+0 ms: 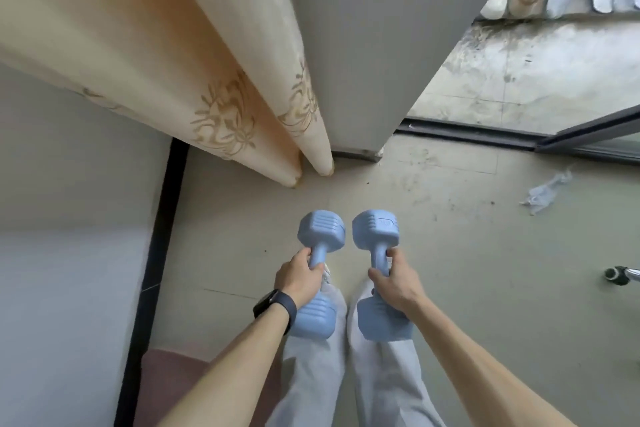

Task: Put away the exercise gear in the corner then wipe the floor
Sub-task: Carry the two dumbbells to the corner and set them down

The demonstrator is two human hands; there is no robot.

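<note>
Floor (pixel 242 218) ahead free; curtain (pixel 242 107) (2 folds) overhangs.

Beige tiled floor (pixel 467 288), dark specks beyond the right hand (pixel 396 284). Crumpled pale rag (pixel 547 191) lies well right of that hand, farther out. Black-tipped metal leg (pixel 618 275) rests far right of it. Pink mat (pixel 166 381) lies near-left of the left hand (pixel 301 279). Curtain hems (pixel 311 166) reach the floor beyond the left hand.

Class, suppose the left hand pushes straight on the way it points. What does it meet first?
Probably the curtain hem ahead of the left hand and its dumbbell; only floor lies between, though depth is unclear.
</note>
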